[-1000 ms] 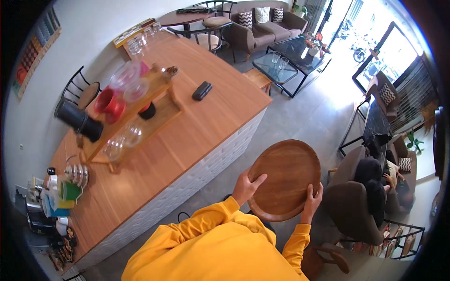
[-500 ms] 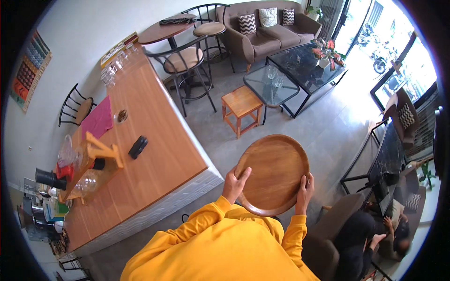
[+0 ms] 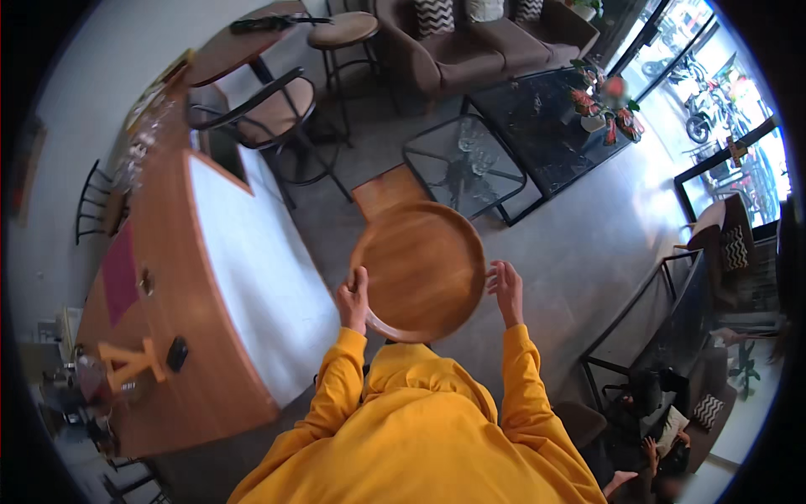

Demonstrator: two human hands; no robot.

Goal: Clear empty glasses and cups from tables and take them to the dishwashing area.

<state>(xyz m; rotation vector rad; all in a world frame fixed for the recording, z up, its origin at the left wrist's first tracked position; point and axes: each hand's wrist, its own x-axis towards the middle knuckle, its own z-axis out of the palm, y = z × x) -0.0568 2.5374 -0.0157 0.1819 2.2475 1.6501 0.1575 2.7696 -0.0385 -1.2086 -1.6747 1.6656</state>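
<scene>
A round wooden tray with a raised rim is held out in front of me, its flat inside bare. My left hand grips its left rim, thumb lying over the edge. At the opposite side my right hand is beside the rim with its fingers apart; it looks just off the wood or barely touching. Beyond the tray, partly covered by it, stands a wooden stool. Past that is a small glass-topped table bearing several clear glasses.
To my left runs a wooden counter with a pink cloth and a black object. Bar stools stand farther off. A black table with a potted plant sits before a brown sofa. People sit at the lower right.
My view has moved forward, nearer the stool and glass table, with the counter now farther left. The right hand has loosened from the tray rim; the left still grips it.
</scene>
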